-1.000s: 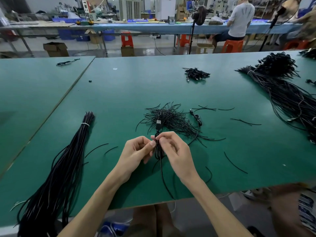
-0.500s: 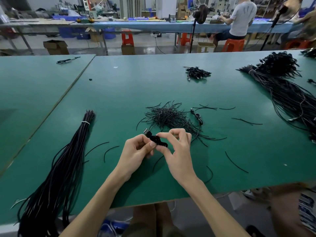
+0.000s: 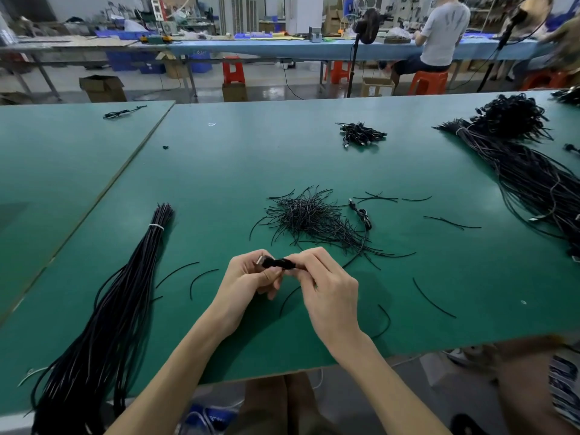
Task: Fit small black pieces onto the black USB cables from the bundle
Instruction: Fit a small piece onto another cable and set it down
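1. Black USB cable [image 3: 277,263], folded into a short coil, sits between your hands just above the green table top [image 3: 219,171], with its silver plug [image 3: 259,260] showing by your left thumb.
2. Your left hand [image 3: 248,277] pinches the plug end. Your right hand [image 3: 326,284] curls its fingers round the other end.
3. You seem to be mid-fitting; the small piece itself is too small to make out.
4. Next, keep the coil tight while you finish. The heap of short thin black strands [image 3: 309,216] lies just beyond, and the tied bundle of long black cables [image 3: 103,309] is on your left.
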`<action>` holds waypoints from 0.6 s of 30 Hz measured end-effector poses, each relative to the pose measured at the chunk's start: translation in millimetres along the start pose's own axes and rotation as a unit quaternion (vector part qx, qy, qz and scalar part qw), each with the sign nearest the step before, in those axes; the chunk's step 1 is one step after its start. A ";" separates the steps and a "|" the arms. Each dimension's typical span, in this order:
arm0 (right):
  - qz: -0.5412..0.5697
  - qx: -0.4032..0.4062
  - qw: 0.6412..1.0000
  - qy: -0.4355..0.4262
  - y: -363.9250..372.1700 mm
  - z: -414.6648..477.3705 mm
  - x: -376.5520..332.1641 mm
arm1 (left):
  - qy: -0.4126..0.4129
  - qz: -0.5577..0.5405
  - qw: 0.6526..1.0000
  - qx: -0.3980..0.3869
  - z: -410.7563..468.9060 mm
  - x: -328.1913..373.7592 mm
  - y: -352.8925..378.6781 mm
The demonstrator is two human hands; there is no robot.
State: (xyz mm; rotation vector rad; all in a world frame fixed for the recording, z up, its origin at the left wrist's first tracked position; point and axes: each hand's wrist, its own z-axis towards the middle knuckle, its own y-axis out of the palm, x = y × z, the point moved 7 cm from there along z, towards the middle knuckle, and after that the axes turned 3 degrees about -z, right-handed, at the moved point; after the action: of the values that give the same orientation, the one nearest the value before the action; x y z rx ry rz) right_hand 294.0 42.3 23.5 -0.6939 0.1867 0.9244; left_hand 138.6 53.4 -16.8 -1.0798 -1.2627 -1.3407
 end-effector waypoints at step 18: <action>0.145 -0.085 0.986 -0.011 10.0 -8.2 -12.2 | 0.008 0.001 0.997 0.072 0.4 -6.8 -12.1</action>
State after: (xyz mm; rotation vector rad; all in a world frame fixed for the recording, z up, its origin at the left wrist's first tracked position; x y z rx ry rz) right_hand 279.9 33.1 17.7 -0.8284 0.1945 1.2373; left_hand 127.6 54.3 -25.2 -0.9687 -1.3243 -1.2339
